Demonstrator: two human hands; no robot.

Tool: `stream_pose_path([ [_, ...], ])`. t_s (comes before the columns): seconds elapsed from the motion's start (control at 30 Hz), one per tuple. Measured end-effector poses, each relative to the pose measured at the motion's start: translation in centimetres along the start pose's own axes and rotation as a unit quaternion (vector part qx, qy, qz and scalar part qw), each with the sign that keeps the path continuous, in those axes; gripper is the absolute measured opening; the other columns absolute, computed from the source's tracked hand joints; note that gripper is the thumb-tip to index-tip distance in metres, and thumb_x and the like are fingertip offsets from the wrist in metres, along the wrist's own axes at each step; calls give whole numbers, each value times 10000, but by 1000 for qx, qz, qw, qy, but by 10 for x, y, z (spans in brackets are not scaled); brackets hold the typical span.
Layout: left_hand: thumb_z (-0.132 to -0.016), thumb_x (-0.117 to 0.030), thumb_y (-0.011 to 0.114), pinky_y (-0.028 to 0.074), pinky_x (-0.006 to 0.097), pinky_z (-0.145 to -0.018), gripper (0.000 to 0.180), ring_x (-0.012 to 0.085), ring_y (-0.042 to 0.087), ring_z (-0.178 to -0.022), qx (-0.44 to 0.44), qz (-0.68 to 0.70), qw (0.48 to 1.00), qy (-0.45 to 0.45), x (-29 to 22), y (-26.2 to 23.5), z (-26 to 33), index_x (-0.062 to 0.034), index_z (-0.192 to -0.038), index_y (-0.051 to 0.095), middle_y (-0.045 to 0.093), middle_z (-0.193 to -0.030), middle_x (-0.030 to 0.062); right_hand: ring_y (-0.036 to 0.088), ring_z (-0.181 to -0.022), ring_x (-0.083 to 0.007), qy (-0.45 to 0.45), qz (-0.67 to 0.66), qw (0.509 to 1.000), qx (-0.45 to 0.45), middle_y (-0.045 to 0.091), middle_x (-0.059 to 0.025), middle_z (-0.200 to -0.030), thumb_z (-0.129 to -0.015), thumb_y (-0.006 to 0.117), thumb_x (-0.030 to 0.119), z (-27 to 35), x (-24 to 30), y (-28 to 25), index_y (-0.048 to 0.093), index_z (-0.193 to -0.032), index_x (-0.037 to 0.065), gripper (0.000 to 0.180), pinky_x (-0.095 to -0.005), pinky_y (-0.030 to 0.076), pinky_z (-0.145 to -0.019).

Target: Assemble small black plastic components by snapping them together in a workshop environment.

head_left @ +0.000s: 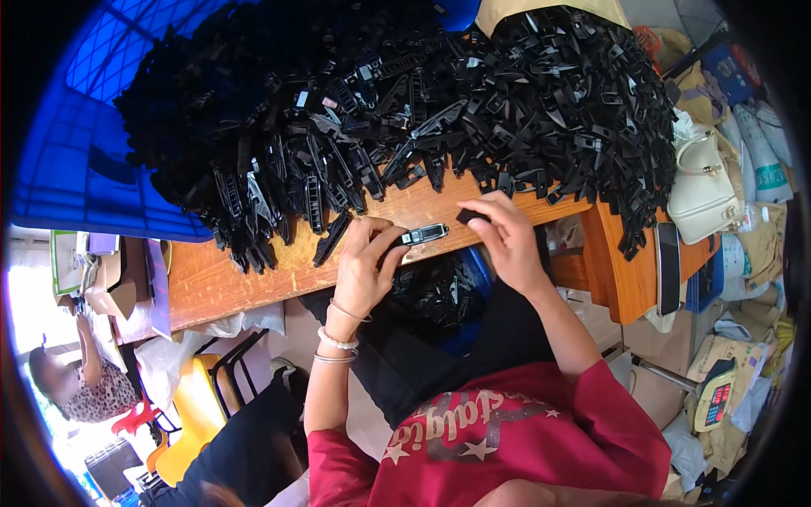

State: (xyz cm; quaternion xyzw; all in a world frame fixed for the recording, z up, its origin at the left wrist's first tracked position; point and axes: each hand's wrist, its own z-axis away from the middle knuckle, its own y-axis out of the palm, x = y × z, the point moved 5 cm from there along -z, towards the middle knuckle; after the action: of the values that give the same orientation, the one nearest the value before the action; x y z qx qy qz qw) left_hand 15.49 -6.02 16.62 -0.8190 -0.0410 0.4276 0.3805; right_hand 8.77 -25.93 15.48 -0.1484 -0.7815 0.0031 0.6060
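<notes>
My left hand (367, 264) pinches a slim black plastic piece with a shiny grey clip-like end (425, 234) that points right, over the table's front edge. To its right, my right hand (512, 241) grips a small dark block-like piece (471, 216) between thumb and fingers. A short gap separates the two pieces. Beyond my hands, a large heap of black plastic parts (338, 110) covers the far part of the wooden table (245, 287). Many in the left part of the heap are long and ribbed; those in the right part (557, 110) look smaller and pointed.
A blue crate (93, 169) stands at the left. Below the table edge, between my legs, a blue bin (481, 275) holds more black parts. A phone (667, 270) and a cream handbag (705, 186) are at the right. Another person (89, 380) is at far left, near a yellow chair (190, 422).
</notes>
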Motion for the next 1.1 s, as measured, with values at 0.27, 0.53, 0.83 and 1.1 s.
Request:
stream_pose_path([
  [0.27, -764, 9, 722, 475, 340, -802, 248, 287, 576, -917, 2, 14, 1000, -14, 4, 0, 1, 8, -1009, 689, 597, -978, 123, 674, -917, -136, 116, 8, 989, 86, 630, -96, -966, -899, 619, -37, -2, -1, 12, 606, -1235, -71, 338, -239, 540, -770],
  [0.53, -739, 9, 731, 472, 349, -799, 260, 283, 565, -899, 2, 17, 1000, -3, 5, -1, 1, 5, -998, 703, 615, -955, 114, 539, -652, -155, 43, 77, 994, 59, 603, -61, -810, -782, 755, 13, -4, 3, 10, 707, -1033, -13, 257, -293, 434, -601],
  [0.83, -749, 13, 721, 487, 374, -756, 235, 296, 569, -857, -1, 24, 999, 32, -2, 0, -3, 0, -983, 698, 632, -948, 102, 564, -812, -228, -115, 178, 975, 71, 615, -62, -896, -745, 771, 99, -12, 8, 31, 720, -964, 16, 240, -346, 446, -708],
  [1.1, -761, -101, 765, 451, 387, -744, 272, 295, 541, -858, -154, -196, 969, -1, 3, -47, 18, -2, -998, 677, 595, -942, 113, 565, -937, -257, -220, 317, 922, -19, 606, -93, -1011, -725, 755, 16, -40, 20, 47, 699, -941, 21, 223, -365, 437, -760],
])
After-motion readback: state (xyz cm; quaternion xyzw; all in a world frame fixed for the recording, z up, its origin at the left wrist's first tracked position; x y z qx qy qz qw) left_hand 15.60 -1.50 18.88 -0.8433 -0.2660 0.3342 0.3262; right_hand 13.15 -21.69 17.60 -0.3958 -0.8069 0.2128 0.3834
